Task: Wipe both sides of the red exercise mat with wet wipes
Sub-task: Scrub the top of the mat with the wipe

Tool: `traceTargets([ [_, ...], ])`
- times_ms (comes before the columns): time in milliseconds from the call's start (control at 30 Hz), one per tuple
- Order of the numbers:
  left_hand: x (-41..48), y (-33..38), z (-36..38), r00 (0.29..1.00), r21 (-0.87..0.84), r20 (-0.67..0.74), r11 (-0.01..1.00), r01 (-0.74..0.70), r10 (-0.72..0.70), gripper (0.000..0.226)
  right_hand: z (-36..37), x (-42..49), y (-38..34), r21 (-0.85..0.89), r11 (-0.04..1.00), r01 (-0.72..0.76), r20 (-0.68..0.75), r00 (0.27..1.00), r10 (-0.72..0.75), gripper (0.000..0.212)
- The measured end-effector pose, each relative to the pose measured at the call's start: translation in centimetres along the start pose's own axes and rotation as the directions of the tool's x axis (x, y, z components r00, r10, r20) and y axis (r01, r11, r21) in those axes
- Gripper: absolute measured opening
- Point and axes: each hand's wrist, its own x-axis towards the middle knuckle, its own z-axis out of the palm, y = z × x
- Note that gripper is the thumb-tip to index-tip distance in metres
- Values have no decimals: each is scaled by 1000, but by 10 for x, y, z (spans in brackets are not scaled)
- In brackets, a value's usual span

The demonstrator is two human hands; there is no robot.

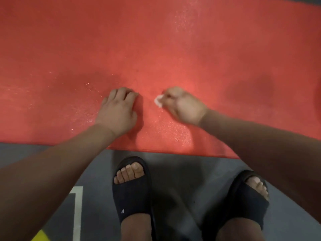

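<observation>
**Head view.** Two black foam slide sandals (132,193) on the person's feet lie nearest the lens. They stand on a grey floor (173,164) that carries a white painted line (77,214). A yellow object (40,236) is cut off at the lower left corner.

Just beyond the toes lies the flat, textured red exercise mat (156,49), spread on the floor with its near edge running across the frame. The left hand (118,110) rests palm-down on the mat with its fingertips bent and nothing visible in its grasp, apparently bracing. The right hand (182,105), near it on the mat, is clenched round a small crumpled white wet wipe (159,100), which touches the surface.

**Progress (judgement).** Wet glints show in patches around both hands, towards the near edge and at the upper right, so wiping of the upturned face appears under way. Duller areas at the right and upper left suggest ground still to cover. The underside is hidden, and whether this is the first or second face cannot be told.

**Containers.** None is in view. No wipe packet or bin appears, and a dark red shape (318,101) at the right margin is too cropped to identify.
</observation>
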Motion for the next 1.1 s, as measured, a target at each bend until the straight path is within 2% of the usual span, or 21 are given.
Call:
traceTargets([
  [67,0,1,-1,1000,10,13,1000,-8,7,58,-6,24,37,-43,975,-219,-161,964,210,22],
  [100,1,2,-2,1000,20,27,1000,-7,7,58,-10,37,54,-37,930,-365,-254,904,345,25],
  [167,1,2,-4,998,36,59,999,1,-3,59,-15,58,77,55,784,-618,-359,721,593,33],
  [200,1,2,-5,998,40,68,999,5,-8,59,-16,67,79,99,721,-686,-367,648,667,35],
  [233,2,3,-5,997,39,72,999,9,-12,59,-16,73,74,119,696,-709,-364,621,694,35],
  [267,2,3,-6,997,35,69,999,15,-17,58,-13,77,65,112,715,-690,-355,644,678,33],
  [300,2,5,-7,998,33,60,999,20,-22,59,-10,78,52,93,767,-635,-335,706,624,31],
  [367,2,8,-6,998,23,46,999,35,-36,64,-1,64,17,53,901,-431,-253,867,430,24],
  [433,1,10,-5,998,14,37,999,43,-44,66,6,35,-19,48,966,-254,-154,954,258,23],
  [567,-2,14,0,999,23,10,999,39,-39,63,14,-41,-65,131,990,-54,19,998,52,25],
  [667,-6,21,5,1000,11,2,1000,-1,1,61,11,-71,-55,97,988,117,87,988,-126,27],
  [700,-8,24,7,1000,7,14,1000,-13,13,61,9,-69,-45,55,991,124,87,988,-128,26],
  [733,-10,29,8,999,2,31,1000,-22,22,61,7,-64,-33,7,998,69,55,996,-69,26],
  [800,-13,38,10,998,0,58,999,-38,38,61,1,-46,-6,-26,977,-211,-119,971,206,23],
  [867,-16,43,12,996,5,69,999,-48,48,62,-6,-26,14,38,862,-506,-296,818,493,22],
  [900,-16,45,13,996,7,73,999,-47,47,63,-7,-18,15,82,801,-593,-331,742,583,23],
  [933,-17,45,13,996,9,73,999,-47,46,65,-6,-11,10,106,771,-628,-341,706,621,24],
  [967,-17,45,13,996,12,73,999,-49,48,68,-3,-7,-1,113,779,-616,-332,716,614,25],
  [1000,-17,44,13,996,13,75,999,-53,52,70,2,-6,-15,100,823,-559,-310,768,560,25],
  [1067,-17,44,13,995,12,77,998,-57,56,69,13,-20,-45,54,942,-332,-203,920,336,26],
  [1100,-17,43,13,996,9,75,998,-56,55,67,13,-31,-58,39,978,-203,-125,971,206,27],
])
